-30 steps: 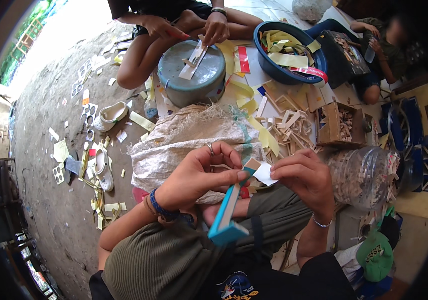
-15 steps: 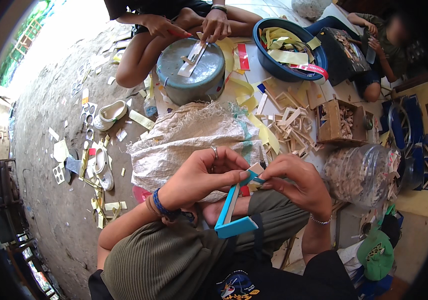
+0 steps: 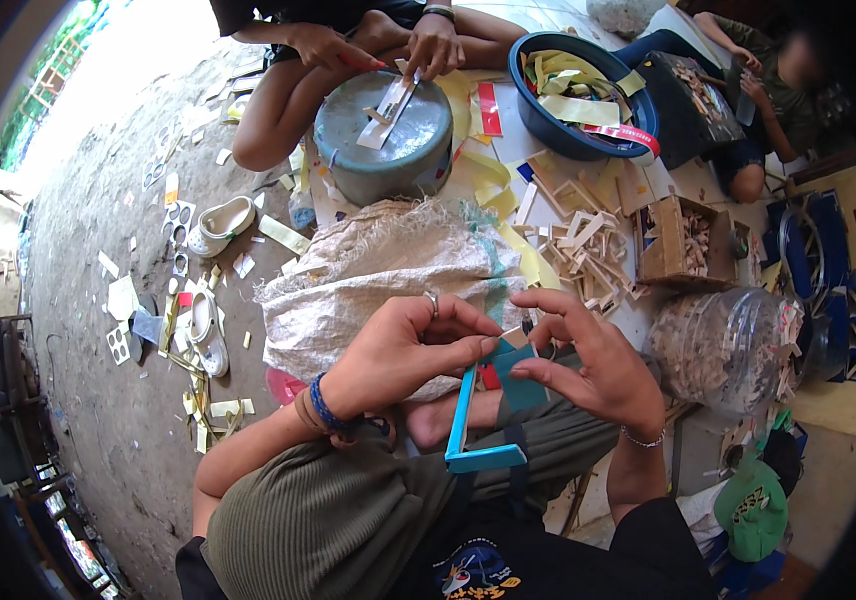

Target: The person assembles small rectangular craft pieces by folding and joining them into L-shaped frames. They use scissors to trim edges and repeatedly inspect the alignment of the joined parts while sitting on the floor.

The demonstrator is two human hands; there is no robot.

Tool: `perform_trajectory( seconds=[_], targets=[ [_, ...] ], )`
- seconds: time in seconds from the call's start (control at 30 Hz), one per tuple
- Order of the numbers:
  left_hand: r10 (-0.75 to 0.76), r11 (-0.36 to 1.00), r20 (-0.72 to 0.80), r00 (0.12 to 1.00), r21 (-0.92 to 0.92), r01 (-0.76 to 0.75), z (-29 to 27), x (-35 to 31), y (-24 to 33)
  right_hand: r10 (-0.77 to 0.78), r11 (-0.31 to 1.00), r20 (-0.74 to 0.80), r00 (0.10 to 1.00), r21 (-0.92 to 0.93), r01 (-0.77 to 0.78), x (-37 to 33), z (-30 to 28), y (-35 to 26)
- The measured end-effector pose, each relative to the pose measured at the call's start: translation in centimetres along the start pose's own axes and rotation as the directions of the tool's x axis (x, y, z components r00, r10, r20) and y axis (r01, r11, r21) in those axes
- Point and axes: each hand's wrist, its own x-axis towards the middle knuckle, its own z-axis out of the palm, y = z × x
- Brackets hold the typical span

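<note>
My left hand (image 3: 410,345) pinches the upper corner of a thin wooden frame (image 3: 462,412), whose outer faces carry bright blue covering. One side of the frame runs down from that corner to a blue bottom piece. From the same corner a darker teal strip (image 3: 522,384) hangs loose. My right hand (image 3: 588,365) is open beside it, thumb against or just in front of the strip and index finger raised apart. Bare wood shows at the top corner. The frame is held above my lap, and the left fingers partly hide its upper end.
A whitish woven sack (image 3: 388,265) lies ahead of my hands, with a pile of wooden frames (image 3: 588,245) to its right. Beyond are an upturned grey basin (image 3: 348,155), where another person works, and a blue tub (image 3: 538,120) of scraps. A clear plastic jar (image 3: 713,345) stands right.
My right hand has opened from its pinch at the corner, fingers spreading. The teal strip now hangs down beside the frame. The frame's lower end has shifted slightly right.
</note>
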Motion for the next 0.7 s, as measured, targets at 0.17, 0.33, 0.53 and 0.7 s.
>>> perform_trajectory(
  seconds=[0.17,0.33,0.53,0.7],
  targets=[
    [0.012,0.999,0.001,1.0,0.038,-0.012,0.04,0.06,0.07,0.053,0.998,-0.02,0.998,-0.029,-0.054,0.46,-0.02,-0.58],
    [-0.017,0.999,0.001,1.0,0.036,0.016,0.06,0.15,-0.05,0.09,0.994,-0.035,0.995,-0.067,-0.092,0.66,-0.06,-0.91],
    [-0.009,0.999,0.019,1.0,0.032,0.009,0.01,0.13,-0.1,0.109,0.992,-0.03,0.994,-0.056,-0.11,0.91,-0.07,-0.72],
    [-0.008,1.0,0.033,0.999,0.021,0.008,0.0,0.18,-0.14,0.106,0.994,-0.016,0.994,-0.018,-0.106,0.99,-0.07,-0.32]
  ],
)
